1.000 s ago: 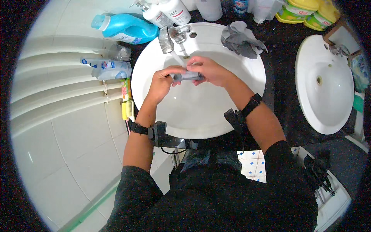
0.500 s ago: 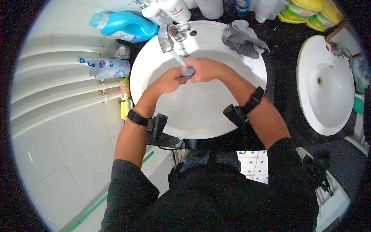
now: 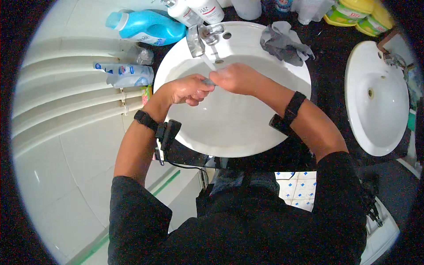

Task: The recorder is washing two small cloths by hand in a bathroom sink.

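Water runs from the chrome faucet in a stream onto my hands over the white sink. My left hand pinches a small grey object between thumb and fingers; most of it is hidden, so its kind is unclear. My right hand is closed at the other end of the grey object, right beside the stream, its fingertips turned away from view. Both hands are wet and stay above the basin floor. A crumpled grey cloth lies on the sink's back right rim.
Behind the sink stand a blue detergent bottle, white pump bottles and yellow tubs. A white and blue pouch sits by the left wall pipes. A second sink is set in the dark counter at right.
My left hand has turned, showing more of its fingers, and its elbow has swung out left. My hands have drawn slightly apart, and less of the grey object shows.
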The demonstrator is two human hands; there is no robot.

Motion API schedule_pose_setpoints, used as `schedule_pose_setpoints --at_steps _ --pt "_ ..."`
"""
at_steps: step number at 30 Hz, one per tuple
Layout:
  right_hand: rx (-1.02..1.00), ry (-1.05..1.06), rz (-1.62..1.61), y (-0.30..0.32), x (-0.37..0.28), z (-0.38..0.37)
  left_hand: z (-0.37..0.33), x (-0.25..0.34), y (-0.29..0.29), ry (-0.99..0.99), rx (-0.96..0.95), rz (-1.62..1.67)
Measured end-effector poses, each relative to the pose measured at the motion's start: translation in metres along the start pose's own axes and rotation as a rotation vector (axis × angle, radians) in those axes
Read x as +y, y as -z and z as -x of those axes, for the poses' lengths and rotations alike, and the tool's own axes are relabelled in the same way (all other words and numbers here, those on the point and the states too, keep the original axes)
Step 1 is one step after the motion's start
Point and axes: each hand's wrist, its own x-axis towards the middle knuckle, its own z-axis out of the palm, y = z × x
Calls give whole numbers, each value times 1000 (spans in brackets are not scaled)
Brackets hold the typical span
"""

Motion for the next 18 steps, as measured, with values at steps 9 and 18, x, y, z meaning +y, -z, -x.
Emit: schedule_pose_setpoints --at_steps 9,18 --pt "-675 -526 -634 22 10 -6 -7 -7 -27 -477 190 108" --pt "-91 -788 -2591 -15 -38 8 -42 -25 -51 -741 -242 881"
